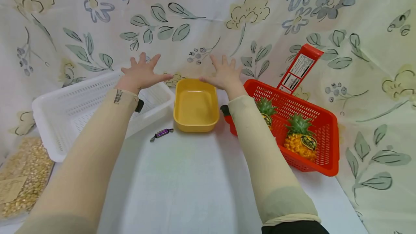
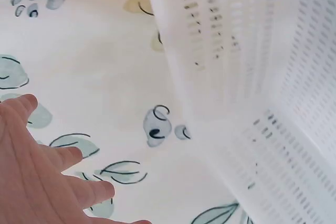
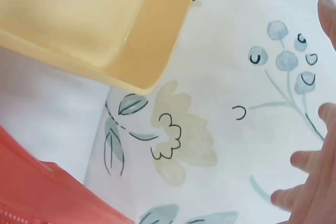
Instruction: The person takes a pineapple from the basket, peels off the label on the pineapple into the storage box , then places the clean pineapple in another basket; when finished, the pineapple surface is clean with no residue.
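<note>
My left hand is raised over the right part of a white perforated basket, fingers spread and nothing held. Thumb toward thumb with it, my right hand spreads its fingers above the far right corner of a yellow plastic tub. In the left wrist view, the spread fingers show against floral cloth beside the white basket's rim. Fingers of the right hand appear at the right edge of the right wrist view, apart from the tub. A purple-wrapped candy lies on the table before the tub.
At right, a red perforated basket holds two pineapple-like items, one partly hidden by my sleeve. A red box with a white label leans behind it. A clear bag of corn kernels lies at left. Floral cloth hangs behind.
</note>
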The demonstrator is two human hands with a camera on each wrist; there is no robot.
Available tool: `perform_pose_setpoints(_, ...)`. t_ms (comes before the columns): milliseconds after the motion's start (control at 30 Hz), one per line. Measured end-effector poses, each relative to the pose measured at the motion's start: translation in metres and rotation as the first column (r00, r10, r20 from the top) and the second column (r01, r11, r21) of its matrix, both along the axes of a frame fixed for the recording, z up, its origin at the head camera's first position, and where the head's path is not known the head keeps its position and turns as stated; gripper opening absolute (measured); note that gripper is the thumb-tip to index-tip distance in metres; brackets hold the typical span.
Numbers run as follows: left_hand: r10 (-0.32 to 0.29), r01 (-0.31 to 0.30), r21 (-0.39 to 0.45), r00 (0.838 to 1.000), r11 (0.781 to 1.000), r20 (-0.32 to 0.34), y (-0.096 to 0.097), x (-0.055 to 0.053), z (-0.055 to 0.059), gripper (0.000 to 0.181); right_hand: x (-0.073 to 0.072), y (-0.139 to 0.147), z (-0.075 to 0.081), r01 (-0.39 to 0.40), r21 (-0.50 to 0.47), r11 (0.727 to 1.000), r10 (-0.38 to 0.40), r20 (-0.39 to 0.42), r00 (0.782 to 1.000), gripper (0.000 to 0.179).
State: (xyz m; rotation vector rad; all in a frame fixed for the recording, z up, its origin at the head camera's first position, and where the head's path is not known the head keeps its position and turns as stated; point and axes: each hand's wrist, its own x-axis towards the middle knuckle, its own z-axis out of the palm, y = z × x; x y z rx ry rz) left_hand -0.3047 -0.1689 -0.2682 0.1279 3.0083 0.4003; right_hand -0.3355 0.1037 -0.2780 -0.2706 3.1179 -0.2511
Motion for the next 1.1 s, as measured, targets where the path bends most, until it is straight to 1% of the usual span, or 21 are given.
perform_pose_setpoints(133, -0.013, 0.014, 0.074, 1.000, 0.997, -0.022, 0.004, 0.004, 0.002, 0.101, 0.002, 0.002, -0.002, 0.020, -0.085, 0.996, -0.018, 0.024, 1.000, 0.097)
perform_pose_setpoints(200, -0.010, 0.014, 0.143, 1.000, 0.990, -0.029, 0.007, 0.007, 0.002, 0.100, 0.005, 0.003, -0.002, 0.029, -0.189, 0.982, -0.023, 0.034, 0.999, 0.097)
perform_pose_setpoints(233, -0.006, 0.012, 0.181, 0.999, 0.983, -0.032, 0.008, 0.009, 0.002, 0.101, 0.007, 0.003, -0.002, 0.029, -0.248, 0.968, -0.021, 0.035, 0.999, 0.097)
perform_pose_setpoints(267, 0.000, 0.008, 0.225, 0.999, 0.974, -0.036, 0.009, 0.011, 0.002, 0.101, 0.010, 0.003, -0.003, 0.028, -0.315, 0.949, -0.018, 0.034, 0.999, 0.098)
perform_pose_setpoints(300, 0.007, 0.004, 0.271, 0.999, 0.962, -0.039, 0.011, 0.014, 0.002, 0.101, 0.013, 0.003, -0.003, 0.025, -0.388, 0.921, -0.013, 0.032, 0.999, 0.098)
perform_pose_setpoints(333, 0.013, 0.002, 0.317, 0.999, 0.949, -0.045, 0.012, 0.016, 0.001, 0.100, 0.016, 0.002, -0.003, 0.016, -0.453, 0.892, -0.008, 0.020, 1.000, 0.098)
perform_pose_setpoints(400, 0.019, 0.006, 0.408, 0.998, 0.913, -0.059, 0.015, 0.022, 0.001, 0.100, 0.024, 0.000, -0.003, -0.008, -0.561, 0.828, 0.008, -0.002, 1.000, 0.098)
perform_pose_setpoints(500, 0.021, 0.029, 0.534, 0.996, 0.845, -0.088, 0.022, 0.032, -0.001, 0.096, 0.039, -0.003, -0.005, -0.040, -0.682, 0.730, 0.023, -0.035, 0.999, 0.096)
perform_pose_setpoints(600, 0.017, 0.069, 0.628, 0.991, 0.775, -0.129, 0.028, 0.042, -0.005, 0.093, 0.053, -0.007, -0.010, -0.073, -0.769, 0.635, 0.049, -0.054, 0.997, 0.094)
perform_pose_setpoints(667, 0.016, 0.092, 0.668, 0.988, 0.739, -0.153, 0.032, 0.048, -0.010, 0.090, 0.061, -0.009, -0.015, -0.097, -0.801, 0.591, 0.065, -0.073, 0.995, 0.092)
perform_pose_setpoints(700, 0.016, 0.103, 0.681, 0.986, 0.725, -0.166, 0.033, 0.052, -0.012, 0.090, 0.066, -0.011, -0.017, -0.109, -0.816, 0.567, 0.075, -0.080, 0.994, 0.092)
perform_pose_setpoints(733, 0.014, 0.115, 0.693, 0.984, 0.711, -0.177, 0.035, 0.055, -0.015, 0.090, 0.070, -0.012, -0.019, -0.124, -0.825, 0.552, 0.087, -0.091, 0.992, 0.091)
perform_pose_setpoints(800, 0.011, 0.131, 0.712, 0.981, 0.690, -0.191, 0.038, 0.061, -0.021, 0.091, 0.077, -0.014, -0.024, -0.147, -0.840, 0.523, 0.099, -0.111, 0.989, 0.090)
perform_pose_setpoints(900, 0.010, 0.155, 0.737, 0.977, 0.658, -0.214, 0.042, 0.070, -0.028, 0.094, 0.087, -0.017, -0.031, -0.170, -0.872, 0.459, 0.119, -0.129, 0.984, 0.093)
perform_pose_setpoints(1033, 0.005, 0.180, 0.768, 0.973, 0.614, -0.233, 0.047, 0.081, -0.038, 0.094, 0.098, -0.021, -0.041, -0.182, -0.905, 0.385, 0.129, -0.143, 0.981, 0.103)
perform_pose_setpoints(1100, -0.006, 0.198, 0.782, 0.970, 0.591, -0.241, 0.049, 0.086, -0.044, 0.092, 0.103, -0.021, -0.046, -0.185, -0.917, 0.354, 0.132, -0.147, 0.980, 0.109)
